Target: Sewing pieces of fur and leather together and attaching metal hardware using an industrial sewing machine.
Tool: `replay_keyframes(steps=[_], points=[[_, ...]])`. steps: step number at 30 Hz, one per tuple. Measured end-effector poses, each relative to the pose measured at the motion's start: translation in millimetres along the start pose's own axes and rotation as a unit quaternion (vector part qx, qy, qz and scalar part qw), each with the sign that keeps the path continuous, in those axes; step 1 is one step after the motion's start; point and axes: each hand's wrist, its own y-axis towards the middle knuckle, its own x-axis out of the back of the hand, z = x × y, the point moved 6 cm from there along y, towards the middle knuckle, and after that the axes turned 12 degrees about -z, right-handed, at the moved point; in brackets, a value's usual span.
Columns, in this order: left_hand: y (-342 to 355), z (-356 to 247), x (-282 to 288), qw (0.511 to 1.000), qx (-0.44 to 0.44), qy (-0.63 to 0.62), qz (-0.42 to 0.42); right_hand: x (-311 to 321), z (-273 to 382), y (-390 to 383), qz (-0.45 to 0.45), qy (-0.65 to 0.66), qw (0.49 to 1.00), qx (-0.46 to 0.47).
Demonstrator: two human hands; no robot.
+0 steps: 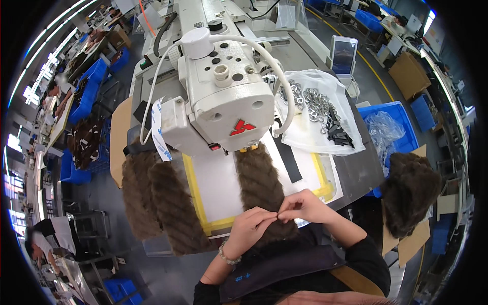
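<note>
While brown fur lies beneath, left hand and right hand meet — both pinched, contents unclear.

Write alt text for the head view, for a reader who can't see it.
A person's left hand and right hand pinch close together over a brown fur strip that runs under a white sewing machine; anything between them is too small to tell. Other fur pieces lie to the left, and metal fittings lie on white plastic at right.
</note>
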Motion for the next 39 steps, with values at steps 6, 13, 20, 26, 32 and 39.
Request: replay_keyframes(steps=[6,13,20,26,32,39], points=[[-1.1,3.0,6.5,0.998,0.03,0.048,-0.01,90.8,47.6,19.0,-0.362,-0.453,0.772,0.26],[-4.9,6.0,-4.6,0.999,0.034,0.021,0.022,213.7,46.6,65.5,-0.438,-0.453,0.724,0.281],[-7.3,7.7,-3.9,0.999,0.044,0.02,0.022,228.6,44.3,104.2,-0.404,-0.482,0.74,0.237],[-7.5,4.9,2.2,0.997,0.069,0.006,0.018,193.8,58.1,111.6,-0.33,-0.546,0.736,0.227],[-5.5,5.4,1.9,0.997,0.07,0.002,0.021,190.0,59.6,119.5,-0.278,-0.481,0.797,0.238],[-2.6,5.1,6.5,0.996,0.081,-0.012,-0.03,162.9,70.9,92.8,-0.354,-0.37,0.826,0.236]])
